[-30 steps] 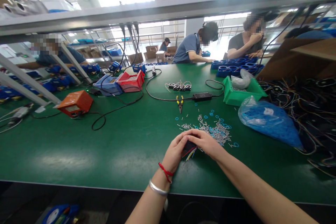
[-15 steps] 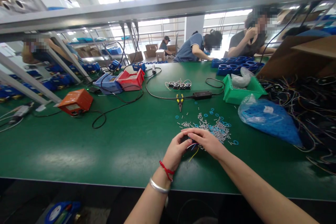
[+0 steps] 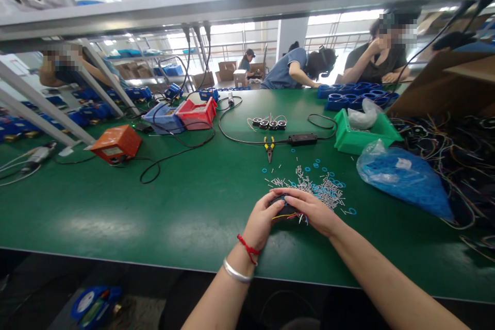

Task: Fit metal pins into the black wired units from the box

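Observation:
Both of my hands are closed around a small black part with coloured wires (image 3: 285, 211). My left hand (image 3: 263, 214) grips its left side, and my right hand (image 3: 316, 212) holds its right side, thumbs on top. Yellow, red and white wires come out along the near edge. Much of the part is hidden under my fingers. Just beyond my hands lies a loose heap of screws (image 3: 331, 193) mixed with blue rings (image 3: 352, 211). Yellow-handled pliers (image 3: 269, 152) rest farther back.
Several black round parts (image 3: 269, 123) and a black box on a cable (image 3: 302, 138) lie behind the pliers. At right are a green bin (image 3: 348, 138), a bag of blue pieces (image 3: 406, 180) and tangled wired parts. Left are a red bin (image 3: 197, 117) and an orange box (image 3: 116, 144).
The black part has turned in my hands, so more of its top shows and its wires now point to the right. The whole view has shifted slightly.

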The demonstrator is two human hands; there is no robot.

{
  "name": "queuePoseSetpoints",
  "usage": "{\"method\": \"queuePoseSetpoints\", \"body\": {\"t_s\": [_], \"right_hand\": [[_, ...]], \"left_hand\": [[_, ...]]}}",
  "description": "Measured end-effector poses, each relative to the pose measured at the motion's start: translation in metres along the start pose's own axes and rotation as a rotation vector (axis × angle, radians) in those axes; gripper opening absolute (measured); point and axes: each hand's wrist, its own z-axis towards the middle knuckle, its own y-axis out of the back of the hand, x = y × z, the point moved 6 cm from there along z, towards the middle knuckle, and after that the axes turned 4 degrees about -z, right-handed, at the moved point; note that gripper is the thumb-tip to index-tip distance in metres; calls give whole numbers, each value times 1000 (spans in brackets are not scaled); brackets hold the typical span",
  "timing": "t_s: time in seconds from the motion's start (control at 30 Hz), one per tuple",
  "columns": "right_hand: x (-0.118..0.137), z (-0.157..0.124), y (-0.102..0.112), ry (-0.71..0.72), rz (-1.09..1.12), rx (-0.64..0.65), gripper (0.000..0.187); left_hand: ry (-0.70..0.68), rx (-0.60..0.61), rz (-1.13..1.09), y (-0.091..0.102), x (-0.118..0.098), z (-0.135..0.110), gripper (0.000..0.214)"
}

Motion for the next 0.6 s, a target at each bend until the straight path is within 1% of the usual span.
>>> {"method": "queuePoseSetpoints", "body": {"t_s": [0.07,0.17,0.23,0.3,0.37,0.43,0.5,0.6], "right_hand": [[5,-1,0,45,-69,-5,35],[12,-1,-1,98,-193,-72,29],[14,-2,-1,111,-274,-129,29],[13,-2,-2,106,-311,-148,34],[11,-3,-3,93,-277,-130,39],[8,-4,-4,79,-209,-86,44],[7,-7,-4,76,-169,-41,46],[11,-13,-4,130,-224,31,46]], "left_hand": [[-16,-12,28,2,0,1,35],[-2,-52,32,4,3,2,35],[17,-63,16,4,5,2,36],[18,-55,24,3,5,2,37],[-18,-51,61,1,3,1,36],[-64,-52,90,1,1,1,35],[-79,-53,88,3,0,1,32],[-67,-78,34,7,0,1,30]]}}
